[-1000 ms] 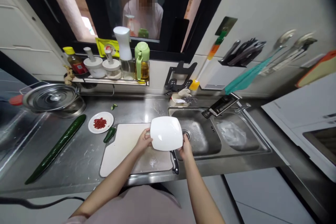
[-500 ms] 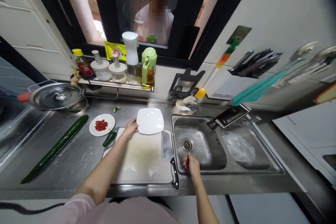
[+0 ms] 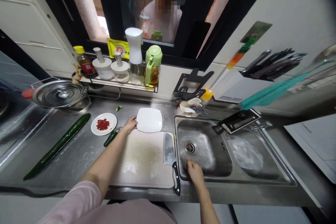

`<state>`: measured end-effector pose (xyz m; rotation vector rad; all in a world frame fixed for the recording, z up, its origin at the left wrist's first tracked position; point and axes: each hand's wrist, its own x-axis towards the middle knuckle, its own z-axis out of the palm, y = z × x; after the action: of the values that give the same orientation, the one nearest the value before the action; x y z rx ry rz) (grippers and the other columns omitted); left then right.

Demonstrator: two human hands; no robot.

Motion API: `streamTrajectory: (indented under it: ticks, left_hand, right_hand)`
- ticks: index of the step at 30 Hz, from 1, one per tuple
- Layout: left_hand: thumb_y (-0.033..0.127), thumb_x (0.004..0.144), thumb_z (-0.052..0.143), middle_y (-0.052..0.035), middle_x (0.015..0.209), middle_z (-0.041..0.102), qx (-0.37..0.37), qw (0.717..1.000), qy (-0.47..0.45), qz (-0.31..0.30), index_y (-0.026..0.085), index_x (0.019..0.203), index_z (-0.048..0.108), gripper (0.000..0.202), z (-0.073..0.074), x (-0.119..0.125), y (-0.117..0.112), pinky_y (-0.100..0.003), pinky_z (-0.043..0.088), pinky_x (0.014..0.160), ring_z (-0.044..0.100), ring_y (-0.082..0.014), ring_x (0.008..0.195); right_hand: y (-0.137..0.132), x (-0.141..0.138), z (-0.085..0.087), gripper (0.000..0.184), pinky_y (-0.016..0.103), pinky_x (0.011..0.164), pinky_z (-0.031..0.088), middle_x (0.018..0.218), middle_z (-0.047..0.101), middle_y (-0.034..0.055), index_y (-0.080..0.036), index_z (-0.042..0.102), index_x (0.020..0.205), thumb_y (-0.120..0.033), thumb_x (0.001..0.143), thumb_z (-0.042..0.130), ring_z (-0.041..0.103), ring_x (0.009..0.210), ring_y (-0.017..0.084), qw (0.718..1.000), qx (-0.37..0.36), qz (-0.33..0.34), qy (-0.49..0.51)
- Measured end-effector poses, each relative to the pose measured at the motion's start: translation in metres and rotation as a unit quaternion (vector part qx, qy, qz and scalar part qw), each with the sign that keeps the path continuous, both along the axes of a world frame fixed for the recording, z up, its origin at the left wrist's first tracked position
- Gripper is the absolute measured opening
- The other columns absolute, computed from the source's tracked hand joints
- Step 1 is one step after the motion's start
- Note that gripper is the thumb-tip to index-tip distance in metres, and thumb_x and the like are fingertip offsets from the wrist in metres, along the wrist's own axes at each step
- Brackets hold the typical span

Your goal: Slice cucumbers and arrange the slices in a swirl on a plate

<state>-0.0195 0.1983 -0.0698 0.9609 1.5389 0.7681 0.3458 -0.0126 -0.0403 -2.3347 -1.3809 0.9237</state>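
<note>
My left hand (image 3: 130, 124) grips the left rim of a white squarish plate (image 3: 149, 120), which sits at the far edge of the white cutting board (image 3: 143, 162). Over the near left corner of the sink (image 3: 208, 161) is my right hand (image 3: 195, 172), its fingers curled. Whatever those fingers hold, if anything, is hidden. A cleaver (image 3: 169, 150) with a black handle lies along the board's right side. Partly behind my left forearm is a short green cucumber piece (image 3: 110, 138). A round white plate (image 3: 110, 123) carries chopped red bits (image 3: 102, 124).
A long cucumber (image 3: 57, 147) lies on the left of the steel counter, near a lidded pot (image 3: 61, 94). Bottles and jars stand on a rack (image 3: 123, 84) below the window. The right basin contains a clear plastic bag (image 3: 246, 154). A black faucet (image 3: 236, 122) overhangs the sinks.
The view has shifted slightly. My right hand has turned, and its reddish fingertips have gone out of sight. My left hand still grips the squarish plate's rim.
</note>
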Motion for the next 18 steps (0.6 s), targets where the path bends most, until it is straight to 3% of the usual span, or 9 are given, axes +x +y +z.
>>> streamTrajectory:
  ticks: [6,12,15,18]
  left_hand:
    - [0.002,0.064,0.05,-0.0007,0.064,0.062,0.034,0.991,0.124,-0.033,0.011,0.127,0.057,0.064,0.005,0.002,0.004,-0.026,0.051,0.07,0.06,-0.0147,0.064]
    - [0.004,0.068,0.054,-0.0117,0.097,0.07,0.064,0.967,0.242,-0.051,0.016,0.122,0.062,0.056,0.02,0.005,0.0,-0.031,0.043,0.089,0.062,-0.0242,0.094]
    - [0.01,0.074,0.054,-0.0146,0.109,0.066,0.068,0.957,0.278,-0.05,0.017,0.124,0.061,0.051,0.03,0.003,-0.011,-0.033,0.042,0.092,0.061,-0.0252,0.1]
    - [0.018,0.082,0.05,-0.0138,0.121,0.061,0.095,0.934,0.344,-0.034,0.019,0.127,0.059,0.046,0.037,-0.004,-0.037,-0.033,0.04,0.093,0.057,-0.0249,0.105]
  right_hand:
    - [0.017,-0.024,0.02,0.051,0.028,0.065,0.04,0.07,0.07,0.0088,-0.023,0.067,0.066,-0.053,0.09,0.033,0.065,0.074,0.024,0.995,-0.014,0.078,-0.065]
    - [0.049,-0.087,0.04,0.053,0.027,0.071,0.039,0.082,0.072,0.0112,-0.02,0.072,0.08,-0.05,0.094,0.031,0.066,0.083,0.023,0.966,0.005,0.247,-0.078]
    - [0.07,-0.122,0.05,0.054,0.026,0.07,0.039,0.083,0.073,0.0096,-0.02,0.072,0.083,-0.051,0.095,0.03,0.065,0.083,0.021,0.95,0.017,0.303,-0.072]
    - [0.098,-0.159,0.062,0.057,0.025,0.07,0.039,0.086,0.073,0.0093,-0.019,0.072,0.087,-0.049,0.097,0.025,0.065,0.084,0.02,0.926,0.037,0.363,-0.094]
